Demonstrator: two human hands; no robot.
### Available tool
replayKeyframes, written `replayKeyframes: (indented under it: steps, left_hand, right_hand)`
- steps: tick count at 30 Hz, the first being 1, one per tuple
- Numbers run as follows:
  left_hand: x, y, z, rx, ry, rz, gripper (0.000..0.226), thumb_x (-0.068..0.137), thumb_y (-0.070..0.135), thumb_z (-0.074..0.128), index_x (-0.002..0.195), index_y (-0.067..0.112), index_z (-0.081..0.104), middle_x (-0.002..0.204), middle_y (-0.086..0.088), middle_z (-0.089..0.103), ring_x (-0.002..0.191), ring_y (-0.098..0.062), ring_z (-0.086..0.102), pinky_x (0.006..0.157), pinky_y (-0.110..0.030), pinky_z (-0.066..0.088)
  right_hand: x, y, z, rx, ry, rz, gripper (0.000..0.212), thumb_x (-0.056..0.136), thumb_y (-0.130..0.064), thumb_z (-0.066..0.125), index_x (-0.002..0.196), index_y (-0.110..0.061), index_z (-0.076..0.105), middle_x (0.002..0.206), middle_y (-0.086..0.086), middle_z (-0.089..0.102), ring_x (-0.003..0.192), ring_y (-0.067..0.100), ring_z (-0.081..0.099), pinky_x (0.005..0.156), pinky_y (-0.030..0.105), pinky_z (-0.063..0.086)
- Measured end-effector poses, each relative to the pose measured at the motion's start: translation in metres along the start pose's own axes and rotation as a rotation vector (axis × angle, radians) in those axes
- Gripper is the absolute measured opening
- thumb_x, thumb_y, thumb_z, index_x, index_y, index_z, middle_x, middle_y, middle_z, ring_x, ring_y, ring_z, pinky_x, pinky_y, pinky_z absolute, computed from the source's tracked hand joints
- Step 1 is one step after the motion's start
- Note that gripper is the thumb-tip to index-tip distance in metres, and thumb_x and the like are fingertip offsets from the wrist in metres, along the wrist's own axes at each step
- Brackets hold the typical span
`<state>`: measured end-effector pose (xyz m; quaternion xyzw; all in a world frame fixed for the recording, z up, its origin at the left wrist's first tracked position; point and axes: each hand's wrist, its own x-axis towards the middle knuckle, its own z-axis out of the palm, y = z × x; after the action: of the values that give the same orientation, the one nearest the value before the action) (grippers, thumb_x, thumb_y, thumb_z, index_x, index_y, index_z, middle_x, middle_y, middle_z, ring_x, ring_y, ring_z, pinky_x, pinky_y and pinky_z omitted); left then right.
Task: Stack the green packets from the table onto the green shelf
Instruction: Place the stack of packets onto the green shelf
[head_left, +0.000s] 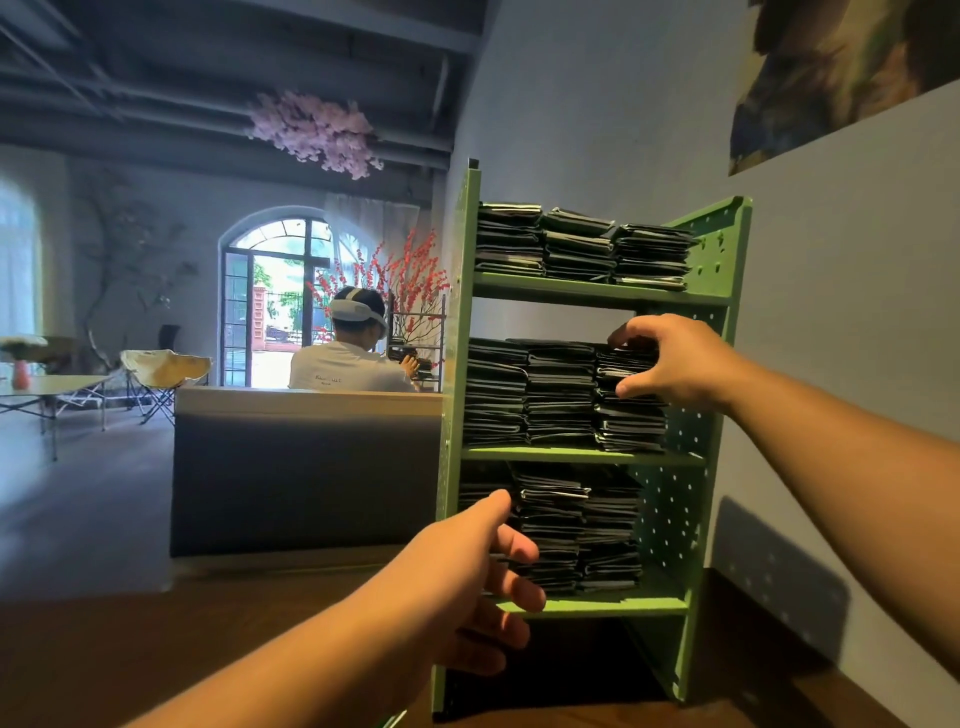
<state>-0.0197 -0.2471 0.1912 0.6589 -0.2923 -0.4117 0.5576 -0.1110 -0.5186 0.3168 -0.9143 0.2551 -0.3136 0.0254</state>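
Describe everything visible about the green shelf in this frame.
The green shelf stands upright on a dark wooden table beside a pale wall. It looks like painted board; its side panels are perforated. Three tiers each hold three stacks of dark packets; a lowest bay looks dark. The right hand grips part of the middle tier's right stack. The left hand reaches at the left upright by the lower tier; contact is unclear.

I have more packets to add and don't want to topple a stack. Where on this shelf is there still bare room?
Most room is on the green shelf: the gap under its top board, above the middle stacks. The top stacks are open above. The lowest stacks nearly reach the board overhead. The right hand holds the right middle stack; the left hand fronts the lowest tier.
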Motion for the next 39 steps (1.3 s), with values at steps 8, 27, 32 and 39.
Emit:
replayKeyframes:
  steps: [8, 27, 32, 39]
  left_hand:
    - [-0.005, -0.001, -0.001, 0.013, 0.012, 0.049, 0.066, 0.099, 0.069, 0.029, 0.106, 0.015, 0.067, 0.082, -0.006, 0.072, 0.070, -0.021, 0.063, 0.066, -0.030, 0.047]
    - [-0.071, -0.025, -0.072, 0.077, 0.279, 0.165, 0.043, 0.103, 0.052, 0.042, 0.114, 0.015, 0.060, 0.113, -0.008, 0.063, 0.081, -0.027, 0.069, 0.074, -0.037, 0.052]
    - [-0.100, -0.058, -0.125, 0.085, 0.384, 0.111, 0.049, 0.102, 0.053, 0.045, 0.134, 0.016, 0.056, 0.130, -0.006, 0.057, 0.092, -0.032, 0.070, 0.066, -0.036, 0.057]
    - [-0.135, -0.109, -0.196, 0.181, 0.638, 0.131, 0.020, 0.097, 0.032, 0.060, 0.102, 0.013, 0.064, 0.106, -0.016, 0.063, 0.067, -0.024, 0.064, 0.064, -0.035, 0.048]
  right_hand:
    - [0.001, -0.007, 0.001, -0.042, -0.016, -0.030, 0.067, 0.075, -0.030, 0.088, 0.135, -0.027, 0.058, 0.137, 0.005, 0.055, 0.125, 0.025, 0.053, 0.099, 0.033, 0.043]
    - [-0.086, -0.142, 0.039, -0.048, -0.007, -0.503, 0.048, 0.082, -0.031, 0.082, 0.127, -0.028, 0.064, 0.144, -0.004, 0.046, 0.130, 0.015, 0.046, 0.105, 0.023, 0.035]
    - [-0.120, -0.203, 0.098, -0.036, -0.214, -0.562, 0.048, 0.084, -0.039, 0.079, 0.127, -0.040, 0.058, 0.169, -0.007, 0.013, 0.146, 0.020, 0.036, 0.112, 0.032, 0.036]
    - [-0.172, -0.290, 0.191, -0.009, -0.493, -0.589, 0.067, 0.086, -0.045, 0.075, 0.145, -0.039, 0.043, 0.146, -0.003, 0.045, 0.122, 0.015, 0.050, 0.099, 0.029, 0.046]
